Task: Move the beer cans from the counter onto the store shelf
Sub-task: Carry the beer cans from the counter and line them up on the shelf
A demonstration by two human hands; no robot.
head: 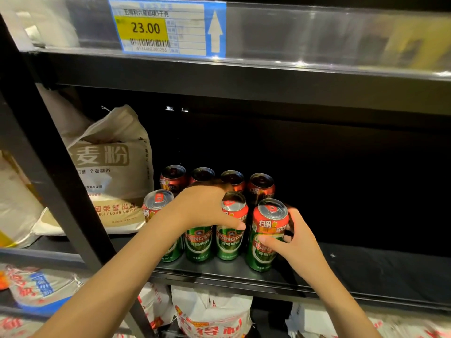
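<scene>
Several green and red beer cans stand upright in two rows on the black store shelf (366, 272). My right hand (296, 242) grips the front right can (266, 245), which stands on the shelf. My left hand (207, 206) lies over the top of a front-row can (198, 242) and its thumb reaches across the neighbouring can (230, 240). One more front can (157, 203) stands at the left, and a back row of cans (260, 186) stands behind my hands. The counter is not in view.
A flour bag (109, 167) leans left of the cans. A black upright post (48, 154) crosses at the left. A price tag (166, 28) hangs on the shelf above. Bagged goods (210, 313) fill the shelf below. The shelf right of the cans is dark.
</scene>
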